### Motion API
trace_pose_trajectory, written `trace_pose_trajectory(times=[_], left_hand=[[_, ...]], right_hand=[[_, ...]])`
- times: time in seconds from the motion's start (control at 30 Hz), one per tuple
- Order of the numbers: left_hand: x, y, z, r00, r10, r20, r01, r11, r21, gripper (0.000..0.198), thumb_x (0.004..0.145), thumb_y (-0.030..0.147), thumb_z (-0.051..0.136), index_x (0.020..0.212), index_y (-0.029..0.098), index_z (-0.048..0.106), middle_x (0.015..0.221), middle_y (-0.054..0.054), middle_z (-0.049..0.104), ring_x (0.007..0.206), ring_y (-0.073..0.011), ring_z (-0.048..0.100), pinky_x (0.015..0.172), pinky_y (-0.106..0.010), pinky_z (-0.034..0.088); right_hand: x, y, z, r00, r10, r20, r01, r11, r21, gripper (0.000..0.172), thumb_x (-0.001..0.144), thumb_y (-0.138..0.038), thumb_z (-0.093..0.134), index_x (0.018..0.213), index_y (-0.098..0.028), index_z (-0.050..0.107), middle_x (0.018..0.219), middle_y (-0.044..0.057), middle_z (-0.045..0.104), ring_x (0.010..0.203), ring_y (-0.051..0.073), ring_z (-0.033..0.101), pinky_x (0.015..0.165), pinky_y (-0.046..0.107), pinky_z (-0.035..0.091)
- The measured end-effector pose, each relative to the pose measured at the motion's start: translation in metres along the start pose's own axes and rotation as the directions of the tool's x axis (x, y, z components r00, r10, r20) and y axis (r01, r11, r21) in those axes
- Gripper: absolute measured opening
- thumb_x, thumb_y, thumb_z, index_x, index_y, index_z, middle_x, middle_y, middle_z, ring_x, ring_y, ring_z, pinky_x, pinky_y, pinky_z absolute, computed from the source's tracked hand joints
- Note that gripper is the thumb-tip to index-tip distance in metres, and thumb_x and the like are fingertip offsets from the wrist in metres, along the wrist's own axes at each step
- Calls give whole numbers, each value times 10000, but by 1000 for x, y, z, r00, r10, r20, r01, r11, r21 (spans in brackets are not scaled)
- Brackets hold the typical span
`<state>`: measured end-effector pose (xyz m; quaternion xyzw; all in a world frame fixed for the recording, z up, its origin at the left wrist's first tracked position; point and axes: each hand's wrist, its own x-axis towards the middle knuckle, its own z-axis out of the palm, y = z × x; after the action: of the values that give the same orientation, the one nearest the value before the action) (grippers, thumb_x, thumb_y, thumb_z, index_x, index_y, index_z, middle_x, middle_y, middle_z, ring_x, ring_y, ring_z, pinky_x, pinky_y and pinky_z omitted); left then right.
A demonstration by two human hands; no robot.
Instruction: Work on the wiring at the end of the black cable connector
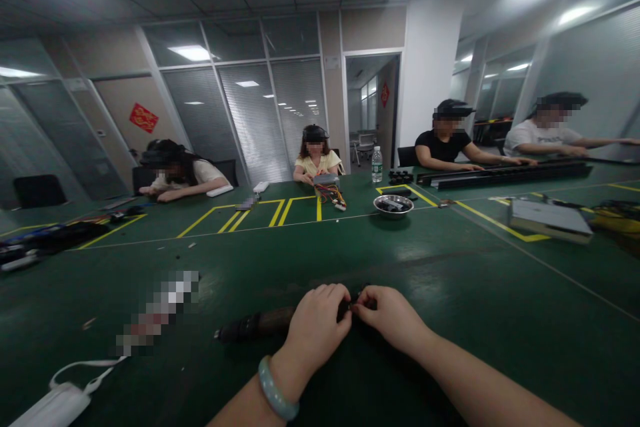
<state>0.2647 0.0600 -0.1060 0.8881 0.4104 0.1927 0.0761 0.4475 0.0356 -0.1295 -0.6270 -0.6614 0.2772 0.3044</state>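
Note:
My left hand (317, 323), with a pale green bangle on its wrist, is closed over a long dark tool-like object (253, 325) that lies on the green table (450, 267) and sticks out to the left. My right hand (389, 315) meets it fingertip to fingertip, pinching a small dark part (356, 307) at the object's right end. What the part is I cannot make out. Both hands rest low on the table near its front edge.
A white face mask (55, 403) lies at the front left. A metal bowl (393, 205) and a water bottle (377, 165) stand mid-table. A grey box (550, 220) and long black strips (505, 175) are on the right. Several other people sit along the far side.

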Motion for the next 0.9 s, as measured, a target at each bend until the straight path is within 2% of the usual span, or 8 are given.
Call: trace_pose_trajectory(times=[0.33, 0.9], left_hand=[[1, -3, 2, 1000, 14, 13, -14, 1000, -8, 104, 852, 192, 566, 934, 256, 571, 925, 40, 597, 868, -151, 540, 764, -290, 389], [0, 0, -1, 999, 43, 2, -43, 999, 24, 90, 857, 203, 590, 934, 246, 577, 928, 28, 606, 881, -171, 541, 760, -311, 393]], right_hand=[[-1, -3, -1, 1000, 12, 23, -12, 1000, -1, 160, 840, -329, 596, 817, -206, 696, 773, -3, 703, 676, 144, 615, 574, 228, 371], [2, 1, 1, 1000, -27, 7, 27, 999, -31, 157, 844, -325, 596, 812, -212, 700, 769, -1, 705, 680, 153, 616, 616, 239, 382]])
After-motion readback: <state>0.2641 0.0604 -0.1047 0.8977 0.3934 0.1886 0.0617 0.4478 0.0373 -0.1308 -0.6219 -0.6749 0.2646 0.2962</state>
